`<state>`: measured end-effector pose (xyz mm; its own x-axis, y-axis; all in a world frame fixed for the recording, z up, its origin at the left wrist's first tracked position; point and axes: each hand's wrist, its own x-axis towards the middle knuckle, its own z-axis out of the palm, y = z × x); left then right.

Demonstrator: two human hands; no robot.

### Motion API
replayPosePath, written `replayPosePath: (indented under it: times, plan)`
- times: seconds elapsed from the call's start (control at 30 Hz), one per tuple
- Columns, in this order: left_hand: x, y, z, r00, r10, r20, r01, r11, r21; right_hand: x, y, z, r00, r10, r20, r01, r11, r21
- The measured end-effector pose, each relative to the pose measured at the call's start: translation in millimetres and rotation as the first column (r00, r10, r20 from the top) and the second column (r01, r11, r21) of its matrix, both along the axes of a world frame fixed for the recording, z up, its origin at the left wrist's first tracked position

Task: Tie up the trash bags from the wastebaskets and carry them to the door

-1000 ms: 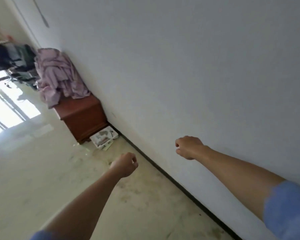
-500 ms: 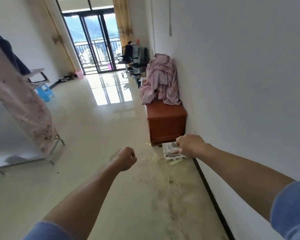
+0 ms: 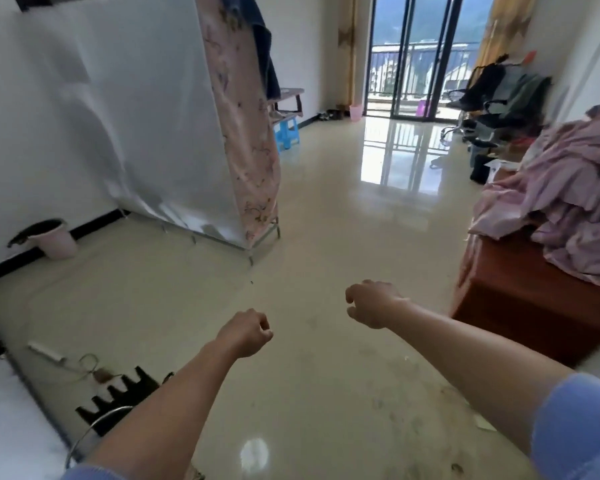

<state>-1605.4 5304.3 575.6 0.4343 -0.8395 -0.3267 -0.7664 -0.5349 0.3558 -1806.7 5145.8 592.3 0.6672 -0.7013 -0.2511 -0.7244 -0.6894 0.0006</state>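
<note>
Hands out ahead, apart, empty: left hand [image 3: 246,332] curled in loose fist, right hand [image 3: 373,303] half curled. Pink wastebasket [image 3: 58,239] stands far left against wall, dark trash bag [image 3: 37,227] folded over rim. Second pink wastebasket [image 3: 355,111], blurred, perhaps unlined, by balcony door. We judge bag thin, limp, light, slippery; gather at rim.

Pink wastebasket [image 3: 59,241] stands upright on the floor against the left wall's dark baseboard, a black trash bag [image 3: 35,229] lining it, the bag's edge folded over the rim and flaring leftward.
</note>
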Motion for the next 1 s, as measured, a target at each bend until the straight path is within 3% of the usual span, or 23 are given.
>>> replayPosePath:
  times: [0.17,0.57,0.63,0.7,1.0]
  plan:
    - [118.0,-46.3,-21.0,0.992,0.126,-0.019,-0.125,0.991,0.043,132.8,-62.2,-22.2,0.997,0.079,0.001,-0.079,0.996,0.05]
    - [367.1,-134.1,-14.5,0.915,0.394,-0.087,-0.391,0.919,0.059,422.2,-193.3,-8.0,0.958,0.284,-0.027,-0.283,0.959,0.031]
    - [382.9,-136.9,-9.2,0.908,0.41,-0.082,-0.405,0.912,0.066,441.0,-199.9,-5.8,0.951,0.304,-0.048,-0.302,0.952,0.055]
    - [473.8,-169.4,-25.5,0.858,0.509,-0.071,-0.506,0.861,0.055,556.6,-244.5,-32.3,0.919,0.395,-0.013,-0.394,0.918,0.044]
    - [661.2,-202.1,-12.3,0.669,0.735,-0.111,-0.739,0.673,0.002,813.2,-318.3,-26.3,0.801,0.596,-0.057,-0.593,0.803,0.066]
